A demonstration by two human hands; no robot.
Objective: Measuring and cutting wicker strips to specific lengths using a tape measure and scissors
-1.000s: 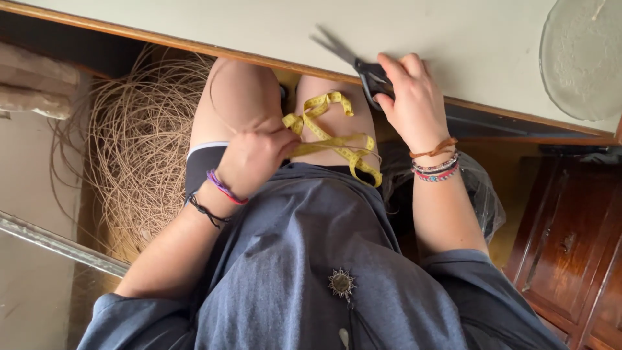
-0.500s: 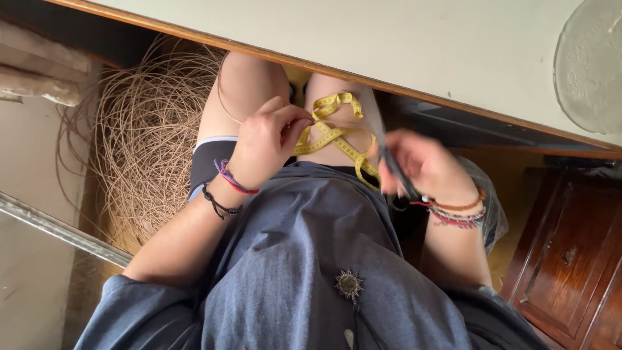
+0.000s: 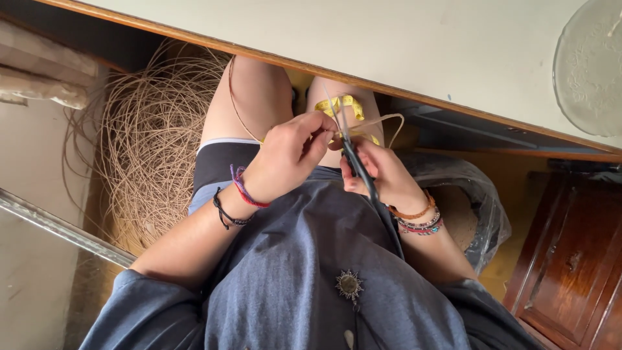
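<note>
Over our lap, just below the near edge of the table [image 3: 402, 45], the scissors [image 3: 353, 152] stand almost upright in view, their long axis running from the dark handles low near our shirt up to the pale blades, whose tips point toward the table edge and lean a little to the left. Our right hand [image 3: 382, 172] is clenched around the handles, so its grip is grasping the scissors. The blades sit against a thin cane strand [image 3: 382, 120] that loops to the right and back toward our knees. Our left hand [image 3: 291, 152] pinches that strand just left of the blades, its grip closed on the cane. Behind both hands a yellow measuring tape [image 3: 346, 104] lies crumpled across our right thigh. To the left of our legs, on the floor, rests a big loose coil of cane [image 3: 149, 142]. A clear plastic bag [image 3: 473, 194] sits by our right elbow, with a dark wooden cabinet [image 3: 570, 259] beyond it. On the table's far right edge lies a glass plate [image 3: 589, 65].
</note>
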